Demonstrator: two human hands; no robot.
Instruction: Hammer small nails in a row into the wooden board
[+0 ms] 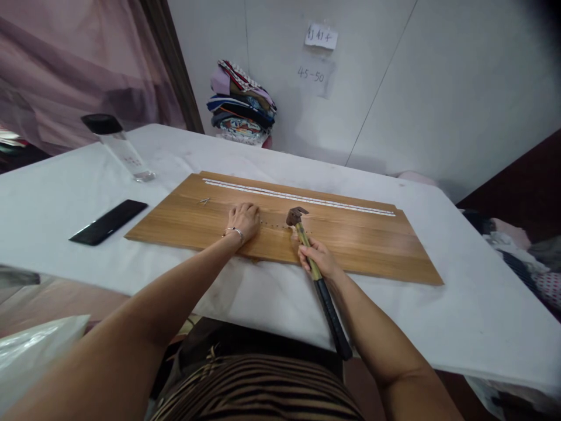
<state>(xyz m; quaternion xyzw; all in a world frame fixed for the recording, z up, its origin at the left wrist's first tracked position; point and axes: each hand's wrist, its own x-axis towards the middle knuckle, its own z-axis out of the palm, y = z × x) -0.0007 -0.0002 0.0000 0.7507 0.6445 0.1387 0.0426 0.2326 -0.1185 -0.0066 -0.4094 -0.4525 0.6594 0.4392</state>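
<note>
My right hand [319,257] is wrapped around the yellow part of a claw hammer's handle. The claw hammer [326,307] has a rusty head, which is over the middle of a brown wooden board [363,240], and a black grip slanting back toward me. Resting on the board left of the hammer, my left hand [244,221] has its fingers laid forward on the wood, slightly bent. Between the two hands runs a row of small dark nail heads or holes [272,225]. A few loose nails [204,201] lie on the board's left part.
Two white measuring strips [298,196] run along the board's far side. Left of it on the white-covered table [175,149] are a black phone-like slab [109,222] and a clear bottle [125,152] with a black cap. Folded cloths [243,105] are stacked by the wall.
</note>
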